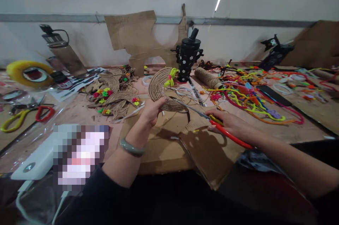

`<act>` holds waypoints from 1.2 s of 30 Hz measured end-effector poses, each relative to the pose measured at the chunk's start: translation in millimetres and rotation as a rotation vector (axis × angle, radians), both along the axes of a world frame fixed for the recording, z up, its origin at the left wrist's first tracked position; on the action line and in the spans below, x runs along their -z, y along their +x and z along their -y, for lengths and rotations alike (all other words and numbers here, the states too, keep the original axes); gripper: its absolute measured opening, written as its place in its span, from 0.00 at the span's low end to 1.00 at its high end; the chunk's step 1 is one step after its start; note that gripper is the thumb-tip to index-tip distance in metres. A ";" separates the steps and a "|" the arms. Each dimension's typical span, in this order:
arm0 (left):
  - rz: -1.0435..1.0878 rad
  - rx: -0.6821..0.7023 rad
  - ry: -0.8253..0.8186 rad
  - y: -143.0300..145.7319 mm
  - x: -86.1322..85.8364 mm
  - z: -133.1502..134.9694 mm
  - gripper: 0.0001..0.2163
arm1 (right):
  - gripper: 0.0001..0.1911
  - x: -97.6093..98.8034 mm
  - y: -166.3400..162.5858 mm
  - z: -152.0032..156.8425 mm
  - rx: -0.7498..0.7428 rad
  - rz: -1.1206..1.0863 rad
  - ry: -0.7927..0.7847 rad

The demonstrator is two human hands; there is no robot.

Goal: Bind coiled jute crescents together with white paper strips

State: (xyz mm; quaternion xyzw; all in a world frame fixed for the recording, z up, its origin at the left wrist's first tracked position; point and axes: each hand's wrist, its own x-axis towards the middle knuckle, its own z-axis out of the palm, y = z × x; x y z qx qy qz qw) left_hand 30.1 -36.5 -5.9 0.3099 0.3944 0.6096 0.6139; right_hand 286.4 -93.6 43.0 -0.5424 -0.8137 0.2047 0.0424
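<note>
My left hand (152,112) grips the lower edge of a curved twine-wrapped piece (159,85), thumb on top. Rows of brown cord run round the piece, and a yellow and pink yarn flower (171,77) sits on its right side. In my right hand (230,124) is a pair of scissors (218,126) with red and yellow handles. Their blades point left and reach the lower right edge of the twine piece. Whether the blades touch a cord there, I cannot tell. Beneath both hands lies cut cardboard (212,151).
More twine pieces with flowers (116,94) lie left of centre. Behind stand a black tumbler (188,59) and a twine roll (208,78). Coloured yarn (246,101) spreads rightward near a dark phone (274,95). At left are yellow tape (16,73), other scissors (45,113) and a power bank (39,156).
</note>
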 end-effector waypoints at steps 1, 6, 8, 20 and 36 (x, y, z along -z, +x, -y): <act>0.005 0.003 -0.012 0.9 -0.7 0.4 0.10 | 0.31 1.5 -0.9 0.5 0.007 0.004 0.015; -0.009 0.028 -0.001 4.0 -0.3 1.9 0.11 | 0.30 12.3 -0.9 1.7 0.051 0.048 0.109; -0.013 0.033 0.007 4.3 1.0 2.1 0.12 | 0.29 15.4 -1.3 1.5 0.064 0.065 0.138; -0.027 0.036 -0.035 5.2 4.4 2.5 0.11 | 0.28 22.9 -2.3 -1.2 0.043 0.059 0.192; 0.023 0.027 -0.013 4.1 1.9 2.3 0.10 | 0.27 21.4 -3.7 -7.2 0.085 0.047 0.142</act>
